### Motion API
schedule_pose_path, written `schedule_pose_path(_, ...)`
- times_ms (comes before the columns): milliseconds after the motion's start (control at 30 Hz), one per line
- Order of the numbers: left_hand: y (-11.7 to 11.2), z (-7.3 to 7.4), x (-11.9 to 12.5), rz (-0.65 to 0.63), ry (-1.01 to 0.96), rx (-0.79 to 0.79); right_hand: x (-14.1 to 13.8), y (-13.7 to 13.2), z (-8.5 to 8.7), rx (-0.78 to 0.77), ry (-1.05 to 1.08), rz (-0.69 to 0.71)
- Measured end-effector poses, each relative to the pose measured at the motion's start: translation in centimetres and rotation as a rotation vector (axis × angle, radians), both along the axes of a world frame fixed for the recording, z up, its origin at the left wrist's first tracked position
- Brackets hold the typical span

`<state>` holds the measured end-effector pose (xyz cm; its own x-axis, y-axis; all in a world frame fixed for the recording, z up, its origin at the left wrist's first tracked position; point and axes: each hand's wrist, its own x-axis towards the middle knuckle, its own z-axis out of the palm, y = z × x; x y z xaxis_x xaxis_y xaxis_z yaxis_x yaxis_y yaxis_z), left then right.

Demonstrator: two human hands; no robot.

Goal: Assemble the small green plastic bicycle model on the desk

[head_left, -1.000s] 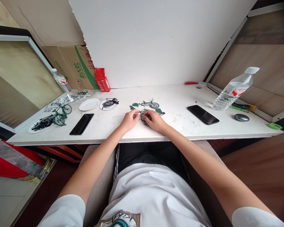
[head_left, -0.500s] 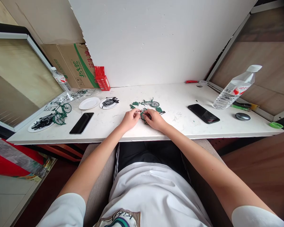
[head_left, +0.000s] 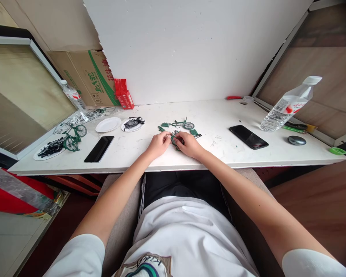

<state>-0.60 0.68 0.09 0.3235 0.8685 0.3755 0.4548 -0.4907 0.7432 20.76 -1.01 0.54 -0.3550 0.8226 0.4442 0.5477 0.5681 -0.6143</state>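
Both my hands meet at the middle of the white table (head_left: 167,159). My left hand (head_left: 158,143) and my right hand (head_left: 188,144) are closed, pinching a small green model bicycle part (head_left: 174,139) between them. Just beyond my fingers lie loose green pieces, among them a partly built green bicycle frame with a wheel (head_left: 184,124). Much of the held part is hidden by my fingers.
A finished green model bicycle (head_left: 72,136) and plates of black parts (head_left: 132,124) lie at the left, with an empty paper plate (head_left: 107,124) and a black phone (head_left: 99,149). At the right are a second phone (head_left: 248,136), a water bottle (head_left: 288,105) and a grey mouse (head_left: 296,140).
My hands stay together on the small green part with only slight finger movement. The view has tilted a little, so the table sits slightly higher in the picture.
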Motion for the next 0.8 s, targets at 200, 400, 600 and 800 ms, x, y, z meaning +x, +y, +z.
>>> schedule_pose_path(200, -0.17, 0.30, 0.14, 0.005, 0.021, 0.009, -0.05, -0.02, 0.11, 0.009, -0.007, -0.001)
schedule_pose_path(400, -0.31, 0.56, 0.24, 0.009, 0.034, 0.025, -0.08, -0.06, 0.19, 0.011, -0.012, -0.009)
schedule_pose_path(600, -0.29, 0.48, 0.16, 0.011, 0.048, 0.024, -0.13, -0.02, 0.11, 0.012, -0.007, 0.000)
schedule_pose_path(800, -0.30, 0.51, 0.16, 0.013, 0.059, 0.015, -0.15, -0.07, 0.25, 0.004, -0.008, 0.006)
